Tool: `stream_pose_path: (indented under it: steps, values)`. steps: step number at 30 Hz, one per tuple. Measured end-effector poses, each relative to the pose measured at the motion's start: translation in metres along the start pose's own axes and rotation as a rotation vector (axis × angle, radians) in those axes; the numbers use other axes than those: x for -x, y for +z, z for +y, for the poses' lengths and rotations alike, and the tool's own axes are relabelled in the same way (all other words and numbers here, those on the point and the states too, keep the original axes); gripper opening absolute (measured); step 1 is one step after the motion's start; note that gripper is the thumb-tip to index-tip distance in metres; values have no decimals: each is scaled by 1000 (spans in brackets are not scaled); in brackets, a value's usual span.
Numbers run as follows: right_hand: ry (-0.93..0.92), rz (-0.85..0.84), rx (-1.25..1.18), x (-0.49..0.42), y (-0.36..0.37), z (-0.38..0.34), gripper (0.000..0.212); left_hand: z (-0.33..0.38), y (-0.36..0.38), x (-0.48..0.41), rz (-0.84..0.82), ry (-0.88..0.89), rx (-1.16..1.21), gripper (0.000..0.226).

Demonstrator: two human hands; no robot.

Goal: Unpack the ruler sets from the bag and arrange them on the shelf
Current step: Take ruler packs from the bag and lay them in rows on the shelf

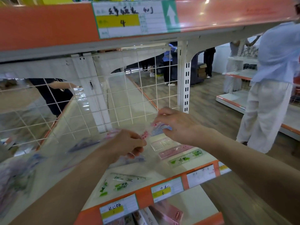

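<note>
Both hands are raised over the white shelf with its orange front strip. My left hand grips the clear plastic bag, which droops to the left with several ruler sets blurred inside. My right hand pinches a pink and blue ruler set at the bag's mouth. On the shelf lie a pink ruler set, a green ruler set to the right, and another green set near the front edge.
A white wire grid backs the shelf, with a slotted upright at its right end. An upper shelf hangs close overhead. A person in white trousers stands in the aisle on the right. Boxed goods sit on the shelf below.
</note>
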State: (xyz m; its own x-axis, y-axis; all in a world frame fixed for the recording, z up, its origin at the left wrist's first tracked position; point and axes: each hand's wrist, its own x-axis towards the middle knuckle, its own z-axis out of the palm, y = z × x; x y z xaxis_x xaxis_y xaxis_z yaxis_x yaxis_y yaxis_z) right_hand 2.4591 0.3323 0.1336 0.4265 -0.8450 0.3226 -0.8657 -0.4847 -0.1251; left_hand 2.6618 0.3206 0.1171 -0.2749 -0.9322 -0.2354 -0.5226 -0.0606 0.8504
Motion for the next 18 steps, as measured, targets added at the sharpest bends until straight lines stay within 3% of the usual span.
stream_pose_path:
  steps: [5,14,18]
  values:
    - [-93,-49,186,-7,9,-10,43,8,6,3,-85,18,-2,8]
    - [-18,-149,230,1,7,13,46,5,0,-2,-44,38,-36,6]
    - [-86,-136,271,1,13,5,38,9,9,-7,-56,46,-6,7]
